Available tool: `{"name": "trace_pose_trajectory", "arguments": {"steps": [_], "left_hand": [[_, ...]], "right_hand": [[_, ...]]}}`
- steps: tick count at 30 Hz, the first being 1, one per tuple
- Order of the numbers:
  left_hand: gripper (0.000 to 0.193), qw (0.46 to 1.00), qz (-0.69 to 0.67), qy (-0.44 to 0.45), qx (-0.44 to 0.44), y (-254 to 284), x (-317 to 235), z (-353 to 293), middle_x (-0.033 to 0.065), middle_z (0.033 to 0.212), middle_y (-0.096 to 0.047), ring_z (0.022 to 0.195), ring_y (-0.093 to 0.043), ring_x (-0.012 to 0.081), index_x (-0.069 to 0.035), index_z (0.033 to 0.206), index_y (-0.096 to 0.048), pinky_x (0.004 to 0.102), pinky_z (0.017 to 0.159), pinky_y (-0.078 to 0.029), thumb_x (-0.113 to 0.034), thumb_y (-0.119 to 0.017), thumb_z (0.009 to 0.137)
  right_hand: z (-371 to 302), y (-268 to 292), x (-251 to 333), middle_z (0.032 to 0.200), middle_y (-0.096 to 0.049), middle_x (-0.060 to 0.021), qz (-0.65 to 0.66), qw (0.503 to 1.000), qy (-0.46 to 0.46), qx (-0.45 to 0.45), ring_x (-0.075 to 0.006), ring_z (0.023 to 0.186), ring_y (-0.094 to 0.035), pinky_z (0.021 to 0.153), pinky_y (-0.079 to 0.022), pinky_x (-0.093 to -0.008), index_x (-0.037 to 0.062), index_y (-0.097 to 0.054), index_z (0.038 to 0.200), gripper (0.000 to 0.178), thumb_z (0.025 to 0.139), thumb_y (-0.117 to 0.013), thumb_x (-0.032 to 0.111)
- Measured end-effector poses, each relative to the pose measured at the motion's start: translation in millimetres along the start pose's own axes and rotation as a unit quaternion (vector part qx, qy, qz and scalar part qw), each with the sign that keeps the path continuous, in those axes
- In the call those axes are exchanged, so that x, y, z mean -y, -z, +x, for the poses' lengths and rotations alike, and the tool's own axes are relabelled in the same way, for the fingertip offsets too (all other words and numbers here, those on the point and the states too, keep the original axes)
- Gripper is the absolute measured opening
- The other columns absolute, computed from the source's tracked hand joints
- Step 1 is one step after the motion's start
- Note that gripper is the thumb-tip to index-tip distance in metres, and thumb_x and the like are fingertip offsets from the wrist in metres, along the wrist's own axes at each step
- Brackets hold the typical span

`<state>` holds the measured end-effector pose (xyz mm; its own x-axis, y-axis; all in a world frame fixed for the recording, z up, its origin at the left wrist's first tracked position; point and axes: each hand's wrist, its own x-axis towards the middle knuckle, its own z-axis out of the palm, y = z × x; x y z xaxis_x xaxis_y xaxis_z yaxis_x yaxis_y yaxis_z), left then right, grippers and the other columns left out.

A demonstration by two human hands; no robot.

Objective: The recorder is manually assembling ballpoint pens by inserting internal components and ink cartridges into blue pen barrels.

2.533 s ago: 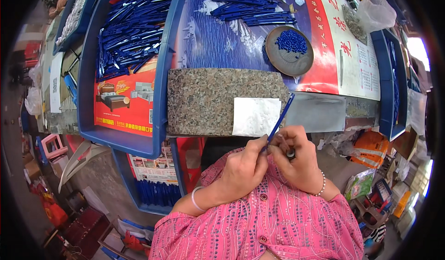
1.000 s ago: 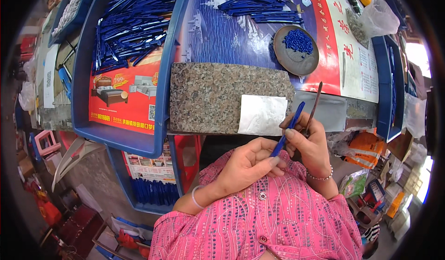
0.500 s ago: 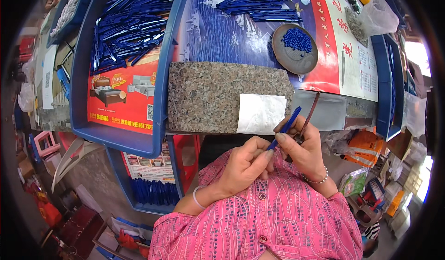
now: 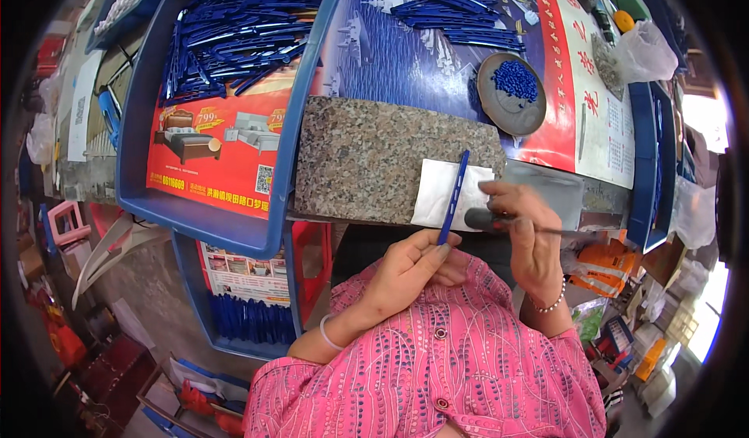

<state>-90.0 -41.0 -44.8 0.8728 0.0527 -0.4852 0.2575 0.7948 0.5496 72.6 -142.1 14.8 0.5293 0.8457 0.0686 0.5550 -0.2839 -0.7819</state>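
My left hand (image 4: 409,278) pinches the lower end of a slim blue strip (image 4: 454,196) with pale slots along it. The strip slants up across a folded white paper (image 4: 431,200) on the front edge of a speckled granite slab (image 4: 367,157). In my right hand (image 4: 534,235) is a dark tool (image 4: 482,219) with a rounded end and a thin shaft, slightly blurred. Its rounded end hangs just right of the strip, apart from it. Beyond the slab, a round dish (image 4: 515,118) holds small blue pieces (image 4: 513,81).
A blue tray (image 4: 292,145) left of the slab holds many blue strips (image 4: 234,36). More strips (image 4: 468,28) lie on the printed table cover. A lower tray (image 4: 207,305) with strips sits at the left, beside a red stool (image 4: 312,255). Another tray (image 4: 654,157) stands right.
Both hands were together over the lap's edge; now they are apart. The strip has swung up over the paper in my left hand, while my right hand has let go of it and turned the tool.
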Motion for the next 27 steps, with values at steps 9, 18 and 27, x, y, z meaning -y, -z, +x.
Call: {"name": "trace_pose_trajectory", "arguments": {"steps": [9,18,27], "left_hand": [[0.027,0.999,0.000,0.011,-0.044,2.5,5.0,9.1,0.0151,0.091,-0.065,0.078,-0.066,0.0202,0.005,0.107,-0.053,0.0276,0.069,-0.055,-0.019,-0.046,0.096],[0.024,0.997,-0.019,-0.002,-0.069,4.2,6.1,12.5,0.0124,0.085,-0.065,0.074,-0.066,0.0174,0.006,0.102,-0.055,0.0258,0.065,-0.054,-0.015,-0.048,0.094],[0.026,0.999,0.012,0.014,-0.046,3.8,1.8,12.2,0.0152,0.085,-0.065,0.074,-0.066,0.0183,0.007,0.105,-0.052,0.0262,0.065,-0.054,-0.015,-0.045,0.095]], "right_hand": [[-11.8,-9.8,18.6,0.099,-0.065,-0.0137,0.058,0.998,-0.027,0.025,-0.0153,0.067,-0.060,0.056,-0.047,-0.0253,-0.0008,-0.061,0.097,0.053,0.095,-0.033,0.044],[5.8,-10.6,38.1,0.093,-0.064,-0.0146,-0.074,0.985,0.158,0.014,-0.0240,0.076,-0.064,0.061,-0.051,-0.0294,-0.0008,-0.057,0.102,0.024,0.081,-0.056,0.010],[8.9,-16.8,11.8,0.089,-0.063,-0.0141,0.011,0.994,0.024,0.108,-0.0292,0.069,-0.063,0.057,-0.049,-0.0331,0.0016,-0.056,0.094,0.019,0.089,-0.048,0.018]]}}
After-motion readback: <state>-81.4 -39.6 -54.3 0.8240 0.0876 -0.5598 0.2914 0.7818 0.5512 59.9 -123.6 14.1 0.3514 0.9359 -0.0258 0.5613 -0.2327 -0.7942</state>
